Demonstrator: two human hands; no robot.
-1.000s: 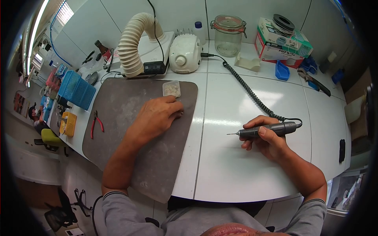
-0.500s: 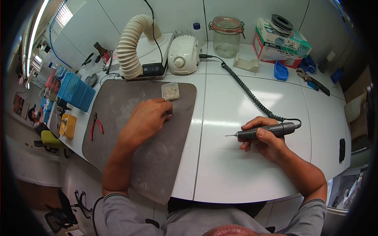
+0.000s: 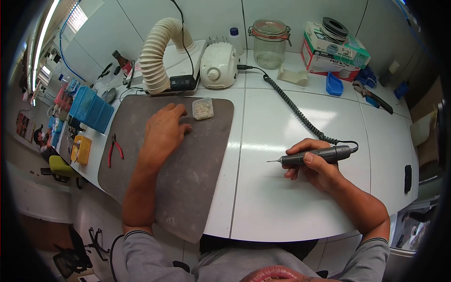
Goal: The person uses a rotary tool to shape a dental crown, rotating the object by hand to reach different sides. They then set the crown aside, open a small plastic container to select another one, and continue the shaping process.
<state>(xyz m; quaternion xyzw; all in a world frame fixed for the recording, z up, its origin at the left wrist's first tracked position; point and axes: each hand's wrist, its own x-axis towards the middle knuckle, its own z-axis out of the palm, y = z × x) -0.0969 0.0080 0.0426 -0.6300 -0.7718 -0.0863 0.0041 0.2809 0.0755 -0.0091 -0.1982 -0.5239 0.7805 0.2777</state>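
My left hand (image 3: 165, 126) is over the grey-brown mat (image 3: 188, 174), its fingers apart and nothing seen in them. Just right of its fingertips sits a small clear box (image 3: 203, 109) of pale pieces. My right hand (image 3: 314, 164) grips a dark rotary handpiece (image 3: 312, 156) above the white tabletop, and the thin metal bit points left. A coiled black cord (image 3: 296, 110) runs from the handpiece to the white control unit (image 3: 219, 66). Red-handled pliers (image 3: 114, 150) lie on the mat, left of my left hand.
A ribbed hose (image 3: 154, 58) arches behind the mat. Along the back stand a glass jar (image 3: 270, 44), mask boxes (image 3: 331, 54) and a blue tray (image 3: 334, 84). Blue baskets (image 3: 91, 109) and a yellow basket (image 3: 81, 149) are at the left. A person (image 3: 41, 137) is far left.
My left hand has moved left, away from the front of the clear box, and its fingers have spread. My right hand with the handpiece has barely shifted.
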